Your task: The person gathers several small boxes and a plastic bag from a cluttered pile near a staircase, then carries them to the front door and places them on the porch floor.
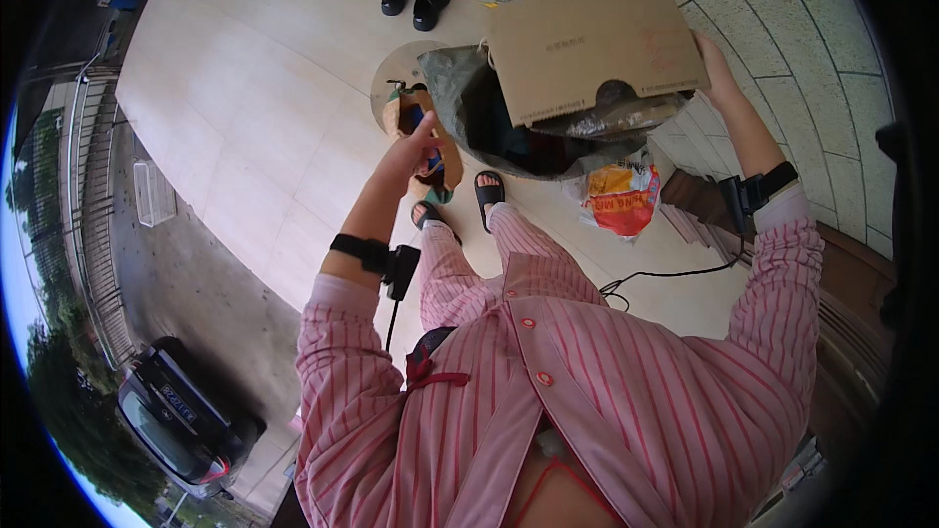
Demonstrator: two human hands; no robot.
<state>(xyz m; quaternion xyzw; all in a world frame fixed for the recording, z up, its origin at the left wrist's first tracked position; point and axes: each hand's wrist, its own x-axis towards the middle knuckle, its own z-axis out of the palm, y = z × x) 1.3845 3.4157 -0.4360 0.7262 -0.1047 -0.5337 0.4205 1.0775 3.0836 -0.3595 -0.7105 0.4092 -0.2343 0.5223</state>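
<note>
My right hand (717, 66) grips the right end of a closed cardboard box (587, 44), which has a dark half-round cutout and brown tape on its near side. Beneath the box a large grey sack (455, 81) stands with its mouth wide, dark contents inside. To the left, my left hand (422, 143) is over a small tan and green bag (449, 154) with something blue in it. Whether the fingers of that hand hold the bag's edge cannot be told. The bag stands by a round stool or disc (389, 70), partly hidden.
A red and yellow plastic bag (623, 194) lies by the tiled wall (807, 117). Black shoes (431, 4) stand on the pale floor beyond. A black cable (675, 273) runs at the right. A white crate (154, 193) and a parked dark car (183, 411) are at the left.
</note>
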